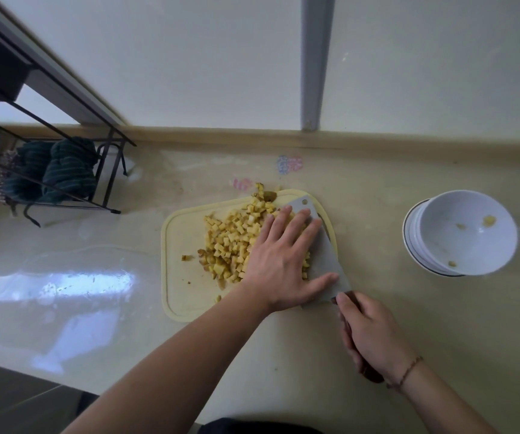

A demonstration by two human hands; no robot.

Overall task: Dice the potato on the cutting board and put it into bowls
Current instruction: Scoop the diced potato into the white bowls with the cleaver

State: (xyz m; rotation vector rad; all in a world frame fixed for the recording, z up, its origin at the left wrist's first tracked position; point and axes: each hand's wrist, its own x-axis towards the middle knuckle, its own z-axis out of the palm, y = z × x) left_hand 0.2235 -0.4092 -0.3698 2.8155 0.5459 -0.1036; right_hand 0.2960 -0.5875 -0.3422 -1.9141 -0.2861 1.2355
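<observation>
The diced potato (236, 236) lies in a loose heap of small yellow cubes, some with brown skin, in the middle of the frame on a pale yellow cutting board (180, 277), with a few stray pieces toward the board's left side and upper edge. The left hand (279, 261) lies flat over the right part of the heap, fingers straight and spread, their tips reaching onto the broad blade of a cleaver (324, 255) and the thumb resting across the blade's lower part. The cleaver lies along the board's right edge, its blade tilted and meeting the pile from the right. The right hand (374, 336), at the lower right of the frame, is wrapped around the cleaver's dark wooden handle, forefinger stretched toward the blade; a thin cord bracelet (407, 372) circles its wrist. To the right, well apart from the board, stands a stack of white bowls (462, 233); the top one holds a few potato bits. All of this sits on a glossy beige worktop (96, 292). At the upper left of the frame a black wire rack (108, 177) holds dark green cloths (64, 170).
</observation>
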